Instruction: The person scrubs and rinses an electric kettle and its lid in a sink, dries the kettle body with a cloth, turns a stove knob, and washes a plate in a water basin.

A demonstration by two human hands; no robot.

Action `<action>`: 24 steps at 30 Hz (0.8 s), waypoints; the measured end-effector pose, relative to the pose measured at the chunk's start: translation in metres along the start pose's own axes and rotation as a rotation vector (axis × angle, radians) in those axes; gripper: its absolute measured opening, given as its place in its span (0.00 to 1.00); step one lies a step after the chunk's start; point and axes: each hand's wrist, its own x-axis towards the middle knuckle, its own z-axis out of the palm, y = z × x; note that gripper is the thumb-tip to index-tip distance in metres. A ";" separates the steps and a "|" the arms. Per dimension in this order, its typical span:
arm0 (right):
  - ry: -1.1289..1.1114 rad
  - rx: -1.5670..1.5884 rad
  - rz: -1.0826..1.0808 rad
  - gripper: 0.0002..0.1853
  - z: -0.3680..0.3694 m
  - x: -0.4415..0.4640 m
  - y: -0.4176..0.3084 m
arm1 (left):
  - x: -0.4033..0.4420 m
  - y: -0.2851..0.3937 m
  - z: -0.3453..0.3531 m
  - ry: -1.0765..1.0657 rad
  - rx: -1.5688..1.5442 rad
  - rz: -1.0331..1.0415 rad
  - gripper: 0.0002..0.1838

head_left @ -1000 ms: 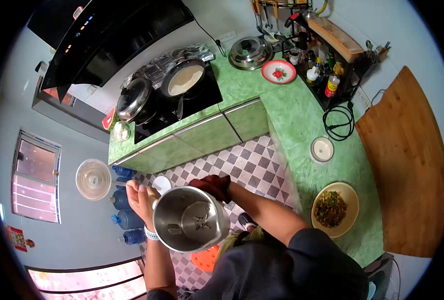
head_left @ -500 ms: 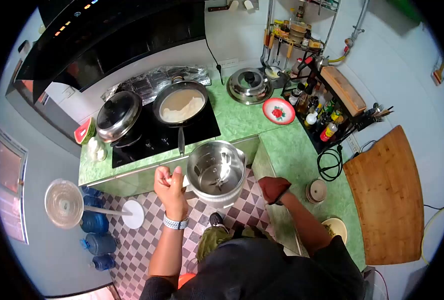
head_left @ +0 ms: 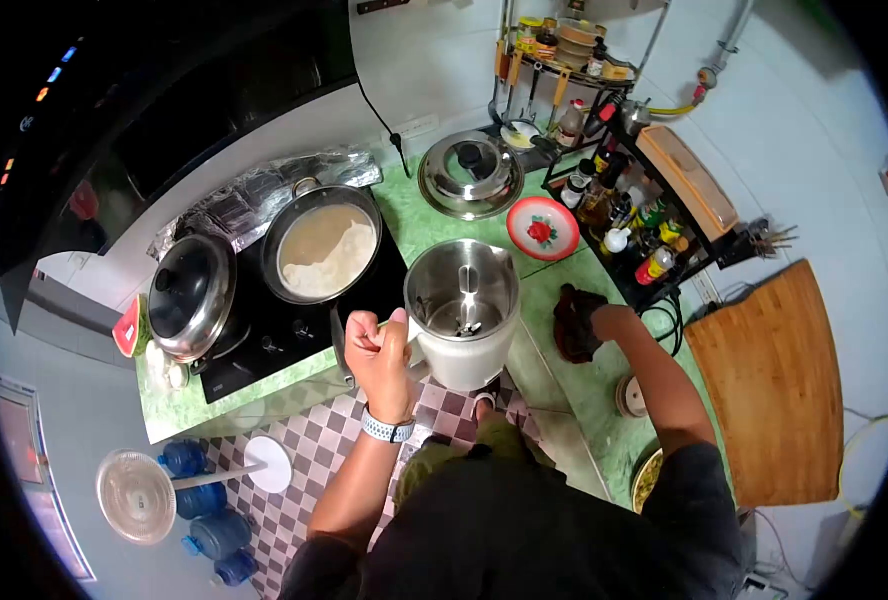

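Observation:
My left hand (head_left: 382, 370) is closed round the handle of a white blender jug (head_left: 462, 350) with a steel inside. Blades show at the bottom of the jug, which is held up in front of me near the counter's edge. My right hand (head_left: 612, 322) presses a dark red cloth (head_left: 576, 325) onto the green counter (head_left: 619, 455); its fingers are partly hidden by the cloth. To the left, a pan (head_left: 322, 245) with cloudy, pale liquid stands on the black cooktop (head_left: 284, 345), beside a lidded pot (head_left: 194, 300).
A steel lid (head_left: 471, 172) and a red-rimmed plate (head_left: 543, 228) lie at the back of the counter. Bottles (head_left: 654, 265) crowd a black rack. A wooden board (head_left: 774, 390) leans at the right, near a small stack of bowls (head_left: 631, 397). Blue water jugs (head_left: 216, 535) stand on the floor.
My right hand has moved the cloth from the counter's front edge forward onto its top. The jug in my left hand has come closer to the counter as the view shifted.

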 end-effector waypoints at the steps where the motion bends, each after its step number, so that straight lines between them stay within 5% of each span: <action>1: -0.003 -0.012 -0.012 0.15 -0.009 -0.003 0.006 | 0.007 -0.004 0.011 -0.002 0.002 0.015 0.18; 3: 0.532 0.618 -0.505 0.14 -0.011 -0.016 0.013 | 0.025 -0.013 0.030 0.010 -0.041 -0.005 0.19; 5: 0.306 1.530 -0.895 0.17 0.001 -0.016 -0.014 | 0.050 -0.023 0.061 0.002 -0.052 -0.010 0.19; 7: -0.014 2.076 -1.137 0.30 0.019 0.010 -0.037 | 0.064 -0.029 0.092 -0.011 -0.083 -0.051 0.18; 8: -0.085 2.225 -0.962 0.41 0.023 0.009 -0.056 | 0.070 -0.032 0.106 -0.013 -0.106 -0.039 0.18; 10: -0.340 2.335 -1.354 0.62 0.008 0.001 -0.082 | 0.080 -0.034 0.133 -0.034 -0.152 -0.052 0.17; 15: -0.496 2.233 -1.620 0.60 -0.069 -0.011 -0.120 | 0.098 -0.051 0.180 -0.051 -0.237 -0.144 0.15; 17: -0.391 2.364 -1.823 0.48 -0.096 -0.016 -0.124 | 0.106 -0.066 0.188 -0.087 -0.263 -0.169 0.14; 20: -0.642 2.751 -1.747 0.37 -0.095 0.021 -0.137 | 0.105 -0.079 0.203 -0.150 -0.232 -0.165 0.14; 21: -0.777 2.762 -1.678 0.25 -0.103 0.011 -0.131 | 0.103 -0.076 0.210 -0.178 -0.229 -0.172 0.14; 23: -0.641 2.756 -1.503 0.19 -0.118 -0.009 -0.119 | 0.107 -0.088 0.196 -0.250 -0.194 -0.179 0.14; 24: -0.688 2.745 -1.614 0.18 -0.109 -0.001 -0.124 | 0.109 -0.090 0.189 -0.295 -0.193 -0.194 0.13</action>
